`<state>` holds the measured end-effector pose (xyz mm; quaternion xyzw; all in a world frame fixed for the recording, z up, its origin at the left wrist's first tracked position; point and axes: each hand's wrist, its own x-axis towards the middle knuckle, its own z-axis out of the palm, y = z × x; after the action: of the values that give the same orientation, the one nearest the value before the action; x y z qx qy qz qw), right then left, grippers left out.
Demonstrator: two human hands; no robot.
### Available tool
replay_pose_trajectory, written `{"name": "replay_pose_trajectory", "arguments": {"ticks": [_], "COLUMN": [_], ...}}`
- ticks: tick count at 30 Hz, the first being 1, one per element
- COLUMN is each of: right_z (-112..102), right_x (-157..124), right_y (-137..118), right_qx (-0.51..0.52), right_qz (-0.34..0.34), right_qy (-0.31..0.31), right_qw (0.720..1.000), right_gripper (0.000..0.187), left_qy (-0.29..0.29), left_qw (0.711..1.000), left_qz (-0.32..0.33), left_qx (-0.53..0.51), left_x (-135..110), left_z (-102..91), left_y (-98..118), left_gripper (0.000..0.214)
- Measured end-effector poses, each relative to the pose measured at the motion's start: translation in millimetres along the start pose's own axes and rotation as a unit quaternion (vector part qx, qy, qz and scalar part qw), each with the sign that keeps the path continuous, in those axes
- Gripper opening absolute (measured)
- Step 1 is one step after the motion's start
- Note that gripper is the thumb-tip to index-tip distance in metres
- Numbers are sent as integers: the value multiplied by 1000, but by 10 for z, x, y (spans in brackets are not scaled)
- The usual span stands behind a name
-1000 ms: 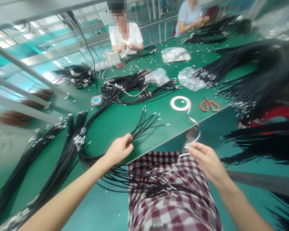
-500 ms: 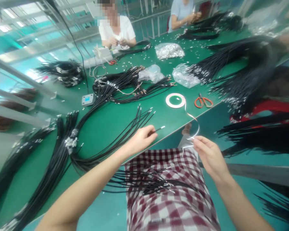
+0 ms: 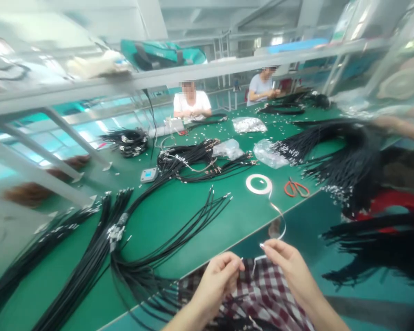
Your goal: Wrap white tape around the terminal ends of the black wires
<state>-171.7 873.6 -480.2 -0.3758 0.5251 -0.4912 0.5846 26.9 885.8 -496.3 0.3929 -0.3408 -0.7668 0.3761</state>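
My right hand (image 3: 286, 269) pinches the end of a thin white tape strip (image 3: 277, 212), which runs down over the table edge from a white tape roll (image 3: 258, 184). Close beside it, my left hand (image 3: 217, 287) pinches a thin wire tip (image 3: 242, 261) above my lap; the wire's length is hidden. A loose bunch of black terminal-tipped wires (image 3: 165, 241) lies on the green workbench (image 3: 196, 216) and droops over its edge behind my left hand. Orange-handled scissors (image 3: 296, 188) lie beyond the tape roll.
Several bundles of black wires cover the bench and hang past its right side. Clear plastic bags (image 3: 249, 124) of metal terminals lie further back, with scattered terminals around them. Two co-workers (image 3: 192, 103) sit across the bench. A metal rail (image 3: 124, 85) crosses the upper view.
The view has tilted upward, showing more of the room. My left hand has moved right and down, close to my right hand. The black wires now lie apart from it.
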Motion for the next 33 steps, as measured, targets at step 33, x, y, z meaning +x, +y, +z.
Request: {"name": "replay_pose_trajectory", "arguments": {"ticks": [33], "right_z": [-67], "right_x": [-149], "right_y": [-92], "right_qx": [-469], "right_qz": [-177], "right_qy": [-179], "right_qw": [846], "right_gripper": [12], "left_qy": [-18], "left_qw": [978], "left_qz": [27], "left_qx": [205], "left_x": [279], "left_z": [-203], "left_y": [-448], "left_gripper": [51]}}
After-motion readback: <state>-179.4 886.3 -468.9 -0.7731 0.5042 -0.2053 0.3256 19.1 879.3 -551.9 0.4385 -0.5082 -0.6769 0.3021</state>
